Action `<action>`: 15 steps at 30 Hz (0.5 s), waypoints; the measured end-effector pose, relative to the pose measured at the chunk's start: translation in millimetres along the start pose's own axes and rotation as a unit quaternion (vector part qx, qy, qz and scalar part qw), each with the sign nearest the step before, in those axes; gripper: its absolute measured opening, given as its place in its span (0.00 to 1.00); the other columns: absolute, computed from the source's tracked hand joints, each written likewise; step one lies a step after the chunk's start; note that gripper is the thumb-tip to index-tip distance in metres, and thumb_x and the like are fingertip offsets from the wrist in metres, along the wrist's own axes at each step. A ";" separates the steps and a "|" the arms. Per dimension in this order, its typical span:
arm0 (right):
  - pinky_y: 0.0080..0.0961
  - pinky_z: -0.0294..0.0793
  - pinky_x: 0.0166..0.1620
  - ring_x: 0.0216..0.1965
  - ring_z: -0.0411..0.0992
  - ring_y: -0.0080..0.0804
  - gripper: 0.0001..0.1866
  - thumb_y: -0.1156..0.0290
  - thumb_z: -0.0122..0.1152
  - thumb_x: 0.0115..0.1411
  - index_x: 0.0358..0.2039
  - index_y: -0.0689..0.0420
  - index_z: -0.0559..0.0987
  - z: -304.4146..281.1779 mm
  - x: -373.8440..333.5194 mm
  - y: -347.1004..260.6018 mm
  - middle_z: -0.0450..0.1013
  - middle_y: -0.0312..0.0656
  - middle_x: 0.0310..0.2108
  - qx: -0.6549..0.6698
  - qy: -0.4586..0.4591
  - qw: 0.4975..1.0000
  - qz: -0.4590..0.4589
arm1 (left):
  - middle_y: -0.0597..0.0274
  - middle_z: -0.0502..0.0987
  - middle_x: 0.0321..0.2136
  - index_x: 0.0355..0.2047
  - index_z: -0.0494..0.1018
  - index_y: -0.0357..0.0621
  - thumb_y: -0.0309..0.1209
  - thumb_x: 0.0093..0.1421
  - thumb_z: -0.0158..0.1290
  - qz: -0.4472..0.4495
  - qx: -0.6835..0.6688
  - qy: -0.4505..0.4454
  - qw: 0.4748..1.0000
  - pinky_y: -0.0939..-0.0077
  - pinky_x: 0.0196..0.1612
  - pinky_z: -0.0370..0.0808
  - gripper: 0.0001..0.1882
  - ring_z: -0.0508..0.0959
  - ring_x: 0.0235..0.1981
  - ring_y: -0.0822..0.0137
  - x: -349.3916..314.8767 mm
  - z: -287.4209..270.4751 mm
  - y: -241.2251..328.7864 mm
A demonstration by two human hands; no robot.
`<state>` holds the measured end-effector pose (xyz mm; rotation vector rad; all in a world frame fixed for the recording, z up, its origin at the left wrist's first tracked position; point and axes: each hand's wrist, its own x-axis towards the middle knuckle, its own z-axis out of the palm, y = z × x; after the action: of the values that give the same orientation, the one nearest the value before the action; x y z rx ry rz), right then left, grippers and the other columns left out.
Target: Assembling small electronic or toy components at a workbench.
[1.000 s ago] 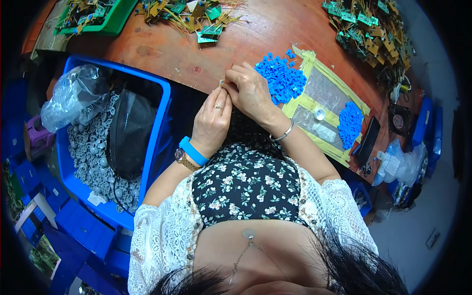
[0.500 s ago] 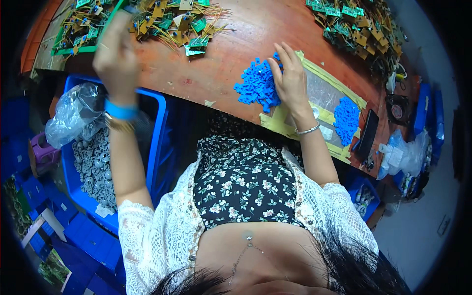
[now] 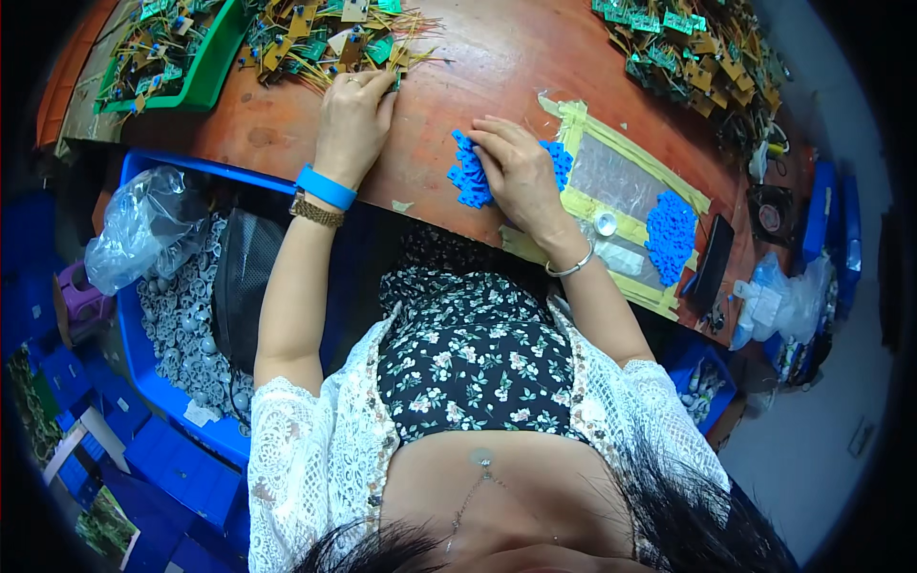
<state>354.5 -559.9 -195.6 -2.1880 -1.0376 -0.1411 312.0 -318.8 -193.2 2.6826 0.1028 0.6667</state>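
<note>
My left hand [image 3: 355, 116], with a blue band and a gold watch on its wrist, is closed at the near edge of a heap of wired circuit boards [image 3: 304, 38]. Its fingertips pinch a small green circuit board [image 3: 394, 84], mostly covered by the hand. Over a pile of small blue plastic pieces [image 3: 468, 181] rests my right hand [image 3: 521, 177], wearing a silver bangle. Its fingers are bent together among the pieces, and whatever lies between the fingertips is hidden. Blue pieces show on both sides of this hand.
Another blue heap [image 3: 671, 237] lies on a taped clear sheet [image 3: 621, 177] at right. A green tray [image 3: 205, 76] holds boards at far left; more boards [image 3: 683, 43] are heaped far right. Below the table edge stands a blue bin [image 3: 158, 382] of grey parts.
My left hand has moved right from the green tray to the near edge of the board heap. My right hand has shifted left and down over the blue pieces, its fingers now bent.
</note>
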 end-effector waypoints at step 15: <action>0.35 0.68 0.41 0.38 0.71 0.38 0.05 0.70 0.70 0.49 0.24 0.54 0.81 17.6 30.4 -18.1 0.74 0.37 0.28 -0.119 0.016 0.992 -0.039 | 0.51 0.82 0.39 0.43 0.80 0.40 0.26 0.61 0.55 -0.051 -0.103 0.017 0.993 0.57 0.46 0.76 0.11 0.80 0.42 0.49 2.8 -6.9 -7.1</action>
<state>358.7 -521.4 -187.5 -2.3493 -1.1388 -0.3502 311.4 -309.4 -189.0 2.4514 0.1688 0.6528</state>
